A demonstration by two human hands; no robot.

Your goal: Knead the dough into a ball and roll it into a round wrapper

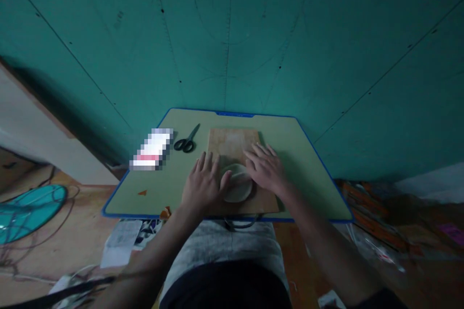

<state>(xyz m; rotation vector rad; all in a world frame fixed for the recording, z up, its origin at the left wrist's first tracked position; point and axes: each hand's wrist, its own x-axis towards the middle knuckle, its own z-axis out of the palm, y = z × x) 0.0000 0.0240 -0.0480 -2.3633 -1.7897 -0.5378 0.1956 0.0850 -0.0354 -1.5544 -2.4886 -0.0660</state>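
Observation:
A pale, flat, round disc (238,189) lies on a wooden board (234,141); I cannot tell its material. My left hand (203,182) lies palm down at the left edge of the board, fingers stretched forward and its thumb reaching over the disc's upper left part. On the other side, my right hand (266,168) rests palm down on the board's right part, fingers extended, its thumb side close to the disc's upper right edge. Whether the palms press on anything is hidden.
Black scissors (186,142) and a blurred-out bright rectangle (151,149) are at the left of the blue-edged table (315,188). A small orange scrap (142,193) lies nearer me. A green wall (232,34) rises behind. Cables (50,236) are on the floor at left.

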